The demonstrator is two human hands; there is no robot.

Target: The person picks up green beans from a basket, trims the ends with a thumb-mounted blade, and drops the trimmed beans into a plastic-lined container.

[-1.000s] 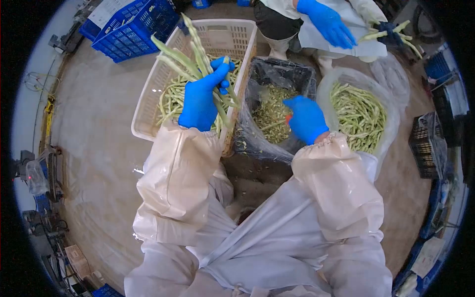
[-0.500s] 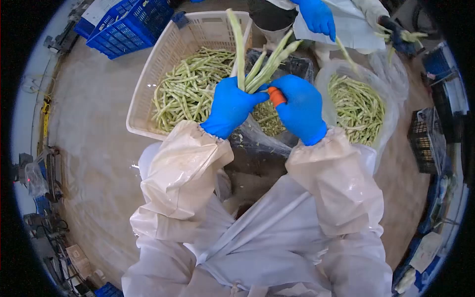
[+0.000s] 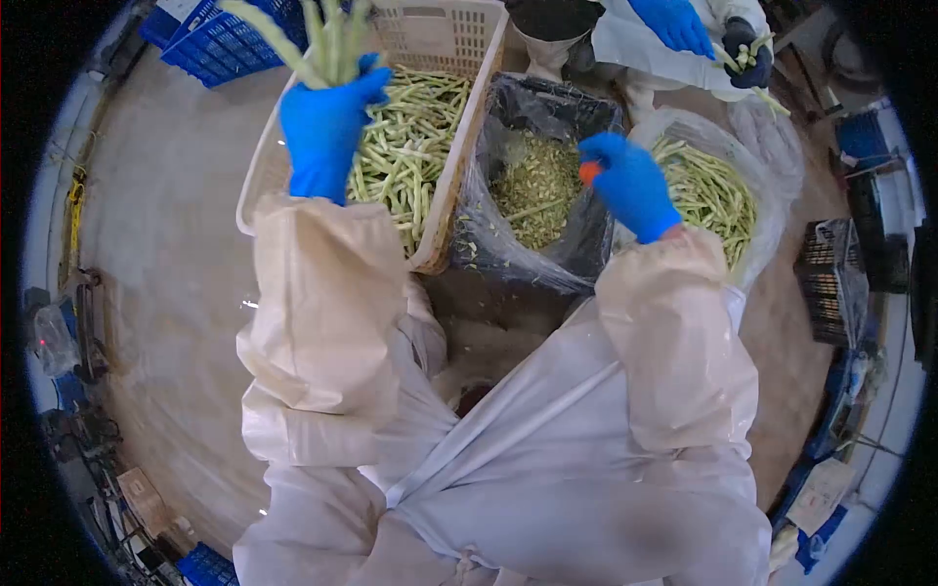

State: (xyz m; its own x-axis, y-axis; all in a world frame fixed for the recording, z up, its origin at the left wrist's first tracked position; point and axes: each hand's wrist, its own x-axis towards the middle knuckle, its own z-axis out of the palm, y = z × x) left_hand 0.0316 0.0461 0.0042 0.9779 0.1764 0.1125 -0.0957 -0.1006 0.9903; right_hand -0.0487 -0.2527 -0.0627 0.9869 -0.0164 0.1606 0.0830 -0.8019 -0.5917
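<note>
My left hand (image 3: 327,132), in a blue glove, is closed round a bunch of long green beans (image 3: 337,44) that stick up from the fist. It is over the left side of a cream plastic crate (image 3: 440,27) holding many green beans (image 3: 415,146). My right hand (image 3: 633,186), also blue-gloved, is closed on a small orange thing (image 3: 589,173), perhaps a tool handle; no blade shows. That hand is between a black bin (image 3: 493,103) lined with clear plastic, holding chopped bean bits (image 3: 537,190), and a clear bag (image 3: 777,230) of long beans (image 3: 718,200).
Across from me, another person's blue-gloved hand (image 3: 676,24) and dark-gloved hand (image 3: 747,66) work with beans. Blue crates (image 3: 230,44) stand at the upper left, a dark crate (image 3: 831,283) at the right. Equipment lines the left wall.
My hands have moved apart. The left has gone up and left with the beans, over the crate; the right has shifted right, away from the bunch, keeping the orange thing.
</note>
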